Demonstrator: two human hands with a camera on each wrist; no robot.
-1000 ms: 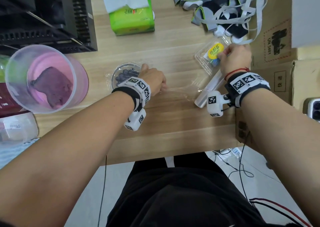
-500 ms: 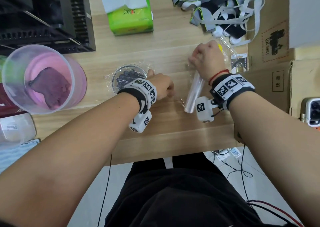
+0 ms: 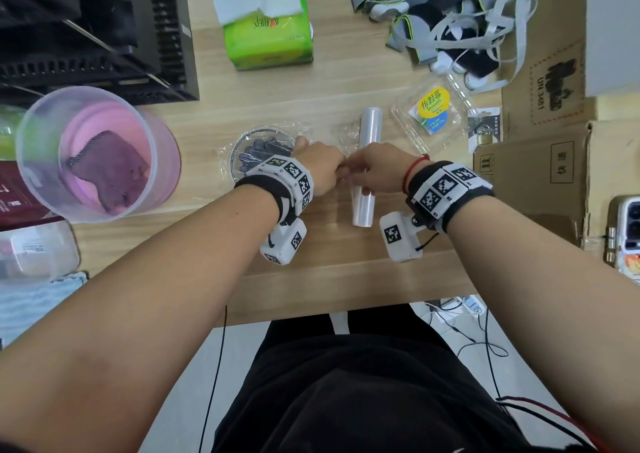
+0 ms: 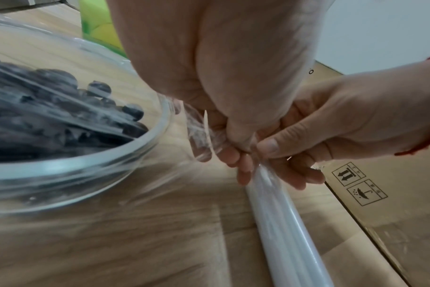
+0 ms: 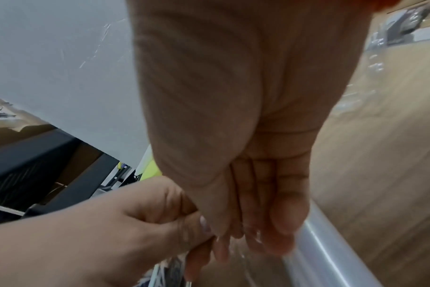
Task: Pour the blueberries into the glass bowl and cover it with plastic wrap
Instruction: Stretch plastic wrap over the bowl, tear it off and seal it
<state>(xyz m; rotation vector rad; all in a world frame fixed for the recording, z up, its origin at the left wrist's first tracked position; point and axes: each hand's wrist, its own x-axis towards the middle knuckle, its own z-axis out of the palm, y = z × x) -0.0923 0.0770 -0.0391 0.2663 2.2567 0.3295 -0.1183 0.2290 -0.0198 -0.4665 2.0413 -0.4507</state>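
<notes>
A glass bowl (image 3: 239,151) of blueberries (image 3: 263,147) stands on the wooden table under stretched plastic wrap (image 3: 225,156). In the left wrist view the bowl (image 4: 91,167) sits left of the hands, berries (image 4: 62,108) under film. My left hand (image 3: 323,168) pinches bunched wrap (image 4: 204,136) just right of the bowl. My right hand (image 3: 374,170) meets it, thumb and fingers gripping the film at the wrap roll (image 3: 367,130), which lies lengthwise across the table. The roll (image 4: 287,229) runs down from the fingers. In the right wrist view both hands (image 5: 233,233) touch beside the roll (image 5: 331,252).
The clear clamshell box (image 3: 433,116) with a yellow label lies right of the roll. A green tissue pack (image 3: 268,33) and grey straps (image 3: 450,19) sit at the back. A pink tub (image 3: 93,154) stands left, cardboard boxes (image 3: 540,175) right.
My right hand carried the roll from the clamshell leftward until it met my left hand by the bowl. The roll now lies across the table. The left hand stayed beside the bowl.
</notes>
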